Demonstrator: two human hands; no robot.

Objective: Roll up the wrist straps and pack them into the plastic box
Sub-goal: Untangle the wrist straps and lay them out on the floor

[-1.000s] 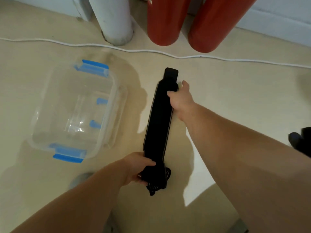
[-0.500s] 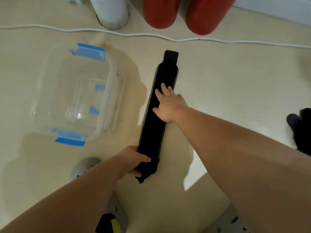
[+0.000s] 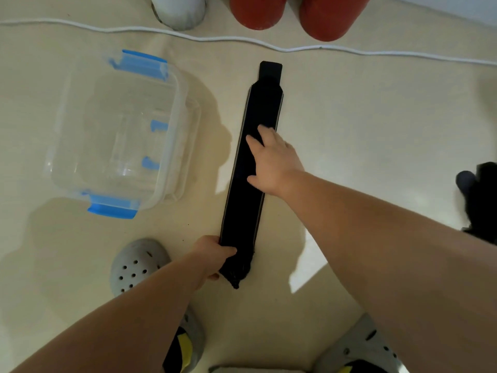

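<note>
A long black wrist strap (image 3: 258, 109) lies flat and stretched out on the beige floor, running away from me. My left hand (image 3: 212, 254) grips its near end, thumb on top. My right hand (image 3: 274, 160) rests flat on the strap's middle with straight fingers pressing it down. A clear plastic box (image 3: 172, 146) with blue clips stands open to the left of the strap, nothing inside it. A second black item (image 3: 484, 195), perhaps another strap, lies at the right edge, partly cut off.
A white cable (image 3: 242, 40) crosses the floor beyond the strap. Two red cylinders (image 3: 322, 14) and a white post (image 3: 177, 12) stand at the far edge. My grey perforated shoes (image 3: 134, 265) are near the strap's close end.
My right hand has slid from the strap's far end toward the middle, flattening it. The left hand keeps its hold on the near end. The view has tilted down.
</note>
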